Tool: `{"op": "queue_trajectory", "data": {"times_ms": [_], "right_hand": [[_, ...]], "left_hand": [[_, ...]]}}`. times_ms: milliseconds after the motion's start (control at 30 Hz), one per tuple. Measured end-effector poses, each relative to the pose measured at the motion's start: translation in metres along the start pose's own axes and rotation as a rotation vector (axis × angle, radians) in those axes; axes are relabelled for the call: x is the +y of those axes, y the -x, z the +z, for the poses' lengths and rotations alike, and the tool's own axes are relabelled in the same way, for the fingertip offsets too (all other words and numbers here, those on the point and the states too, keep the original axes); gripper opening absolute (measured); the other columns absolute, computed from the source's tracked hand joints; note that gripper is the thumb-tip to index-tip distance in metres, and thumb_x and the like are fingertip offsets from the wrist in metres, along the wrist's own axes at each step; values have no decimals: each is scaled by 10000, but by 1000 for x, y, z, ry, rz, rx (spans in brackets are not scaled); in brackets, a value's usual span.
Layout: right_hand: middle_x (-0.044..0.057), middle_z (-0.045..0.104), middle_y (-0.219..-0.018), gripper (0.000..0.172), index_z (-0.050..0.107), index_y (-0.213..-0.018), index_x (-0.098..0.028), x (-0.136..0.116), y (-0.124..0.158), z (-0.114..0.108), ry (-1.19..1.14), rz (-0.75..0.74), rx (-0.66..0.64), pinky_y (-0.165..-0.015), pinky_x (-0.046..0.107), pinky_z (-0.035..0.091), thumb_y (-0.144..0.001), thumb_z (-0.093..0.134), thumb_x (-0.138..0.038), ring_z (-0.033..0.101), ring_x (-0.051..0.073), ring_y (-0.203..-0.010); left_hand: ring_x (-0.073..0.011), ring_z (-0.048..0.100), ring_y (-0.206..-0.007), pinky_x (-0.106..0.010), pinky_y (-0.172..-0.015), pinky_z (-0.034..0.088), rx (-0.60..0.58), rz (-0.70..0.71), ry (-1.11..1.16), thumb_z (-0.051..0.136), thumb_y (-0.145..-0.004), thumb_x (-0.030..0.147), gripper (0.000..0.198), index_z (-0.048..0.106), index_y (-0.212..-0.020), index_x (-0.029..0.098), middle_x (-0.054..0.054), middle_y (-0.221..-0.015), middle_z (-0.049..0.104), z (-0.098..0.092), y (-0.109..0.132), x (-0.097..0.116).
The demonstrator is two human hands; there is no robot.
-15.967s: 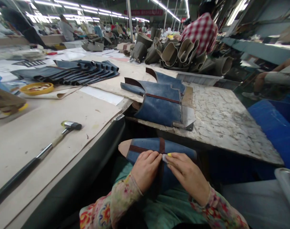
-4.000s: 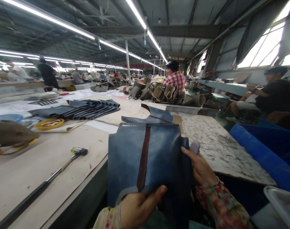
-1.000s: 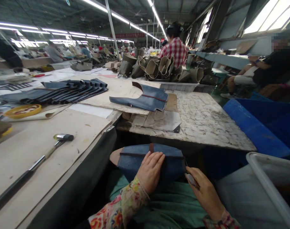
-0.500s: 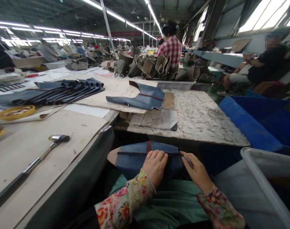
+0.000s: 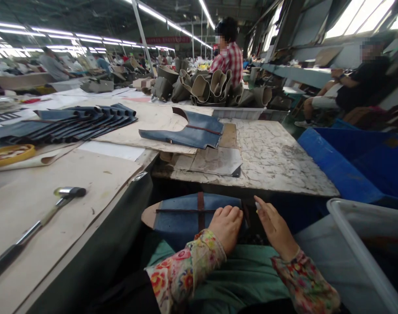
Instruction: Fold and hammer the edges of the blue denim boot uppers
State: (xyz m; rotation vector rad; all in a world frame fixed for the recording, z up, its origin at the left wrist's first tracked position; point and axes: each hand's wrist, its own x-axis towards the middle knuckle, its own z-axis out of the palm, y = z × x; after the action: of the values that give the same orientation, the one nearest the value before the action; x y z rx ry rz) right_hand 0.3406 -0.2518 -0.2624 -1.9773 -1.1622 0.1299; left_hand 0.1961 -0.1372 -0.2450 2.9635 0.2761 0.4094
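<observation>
At the green lap's (image 5: 241,270) 12 o'clock edge, blue leather pc (image 5: 179,204) lies crosswise, pale tip (image 5: 150,216) at 9. Vs. half a sec ago, L hand (image 5: 226,226) has moved toward the pc's 3 o'clock end; R hand (image 5: 276,226), then touching that end, is now apart, approx. 3 o'clock of L hand, pinching a small pale tool (image 5: 258,206). L fingers sit curled atop the pc; can't tell if gripping.

A blue, leather-like sheet with crossing dark-brown strips (image 5: 179,203) is lying draped over a pointed, tan-tipped form (image 5: 149,215); a small, whitish object (image 5: 258,205) is showing to its right, mostly hidden.
</observation>
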Motion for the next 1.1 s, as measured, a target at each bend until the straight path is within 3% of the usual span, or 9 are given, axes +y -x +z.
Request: {"op": "queue_trajectory", "data": {"times_ms": [200, 467, 667, 900, 1100], "right_hand": [[80, 548, -1021, 336, 564, -1159, -221, -8, 9, 4, 162, -193, 46, -850, 364, 438, -891, 415, -357, 513, 206, -972], [62, 582, -989, 263, 613, -1082, -254, -35, 10, 1, 172, -244, 26, -839, 368, 444, -879, 452, -299, 514, 207, -952], [67, 589, -920, 259, 632, -1047, -244, -43, 10, 18, 188, -223, -41, -789, 362, 463, -885, 437, -299, 528, 209, -899], [83, 575, -887, 269, 625, -1026, -196, -78, 3, 36, 294, -247, -107, -773, 364, 463, -906, 389, -249, 510, 212, -878], [84, 572, -884, 266, 600, -1057, -204, -96, 1, 61, 313, -331, -135, -782, 369, 462, -903, 384, -201, 505, 216, -885]], "left_hand": [[-180, 457, -1018, -350, -841, 403, -33, 5, 1, 420, -869, 211, 309, 456, -1173, 166, -27, -1107, 537, -4, -2, -3], [-184, 466, -1019, -334, -877, 406, 18, -23, 5, 411, -871, 186, 320, 473, -1183, 155, -48, -1086, 556, -8, 13, -13], [-200, 467, -1014, -344, -897, 396, 37, -31, 36, 397, -870, 171, 316, 488, -1171, 141, -48, -1068, 571, -15, 24, -22], [-199, 485, -978, -360, -872, 390, 49, -119, -11, 416, -872, 159, 288, 506, -1145, 170, -35, -1030, 591, -25, 42, -36], [-203, 501, -999, -363, -864, 396, 147, -188, -95, 439, -856, 140, 239, 560, -1059, 173, -39, -1046, 604, -29, 60, -48]]}}
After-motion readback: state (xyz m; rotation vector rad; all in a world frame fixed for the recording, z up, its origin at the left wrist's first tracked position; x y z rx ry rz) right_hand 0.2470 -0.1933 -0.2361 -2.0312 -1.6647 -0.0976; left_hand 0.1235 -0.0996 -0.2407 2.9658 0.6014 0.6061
